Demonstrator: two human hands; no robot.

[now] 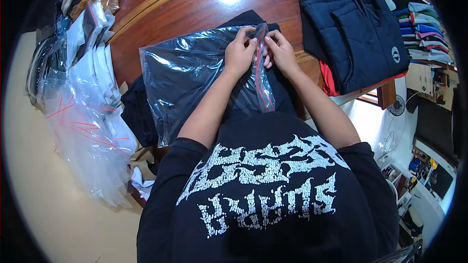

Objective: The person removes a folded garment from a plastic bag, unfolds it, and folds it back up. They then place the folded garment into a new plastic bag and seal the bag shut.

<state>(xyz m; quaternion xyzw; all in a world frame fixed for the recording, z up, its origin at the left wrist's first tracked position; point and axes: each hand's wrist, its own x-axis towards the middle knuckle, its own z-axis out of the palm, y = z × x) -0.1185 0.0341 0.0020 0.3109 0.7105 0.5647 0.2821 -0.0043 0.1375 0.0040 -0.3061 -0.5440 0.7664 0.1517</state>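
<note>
A clear plastic bag [183, 63] with a red zip strip along its right side lies over dark folded fabric on the wooden table. My left hand [240, 52] is closed on the upper part of the bag's zip edge, thumb against fingers. Just right of it, my right hand [280, 53] pinches the same edge from the other side. Below both hands the red strip runs down towards my shirt. Dark cloth [248, 19] shows beyond the bag's top edge and to its right.
Folded dark jackets [365, 44] with red fabric beneath lie at the right of the wooden table [161, 19]. Empty clear bags [92, 136] and white packets [92, 58] hang at the left edge. Stacked coloured clothes [426, 34] stand at the far right.
</note>
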